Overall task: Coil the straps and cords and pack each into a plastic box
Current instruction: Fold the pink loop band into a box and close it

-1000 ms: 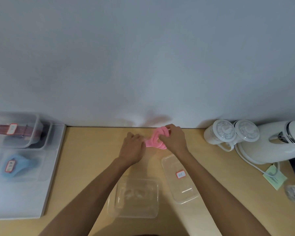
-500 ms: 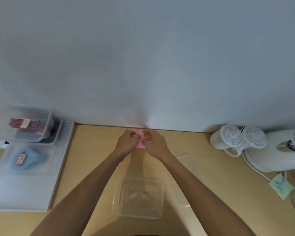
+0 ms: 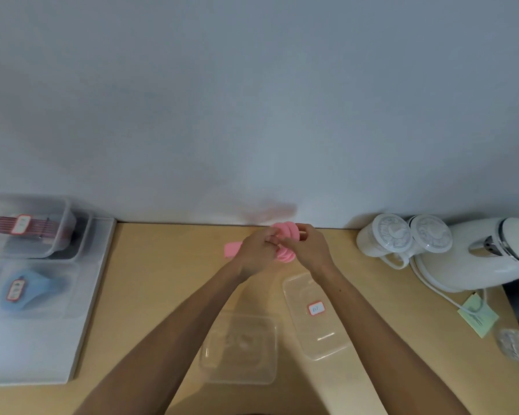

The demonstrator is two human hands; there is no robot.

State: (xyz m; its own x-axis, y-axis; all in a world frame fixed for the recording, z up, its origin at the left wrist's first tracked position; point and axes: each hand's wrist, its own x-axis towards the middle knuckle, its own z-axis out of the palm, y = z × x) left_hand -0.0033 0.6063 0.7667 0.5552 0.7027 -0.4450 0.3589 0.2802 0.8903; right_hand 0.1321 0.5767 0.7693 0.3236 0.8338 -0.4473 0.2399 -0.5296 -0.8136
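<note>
white kettle [image 3: 477, 259], lidded mugs [image 3: 382, 239], green note [image 3: 478, 318]

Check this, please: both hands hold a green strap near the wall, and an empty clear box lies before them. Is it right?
One error: the strap is pink, not green, as the head view shows. The left hand and right hand hold it; the clear box is empty.
</note>
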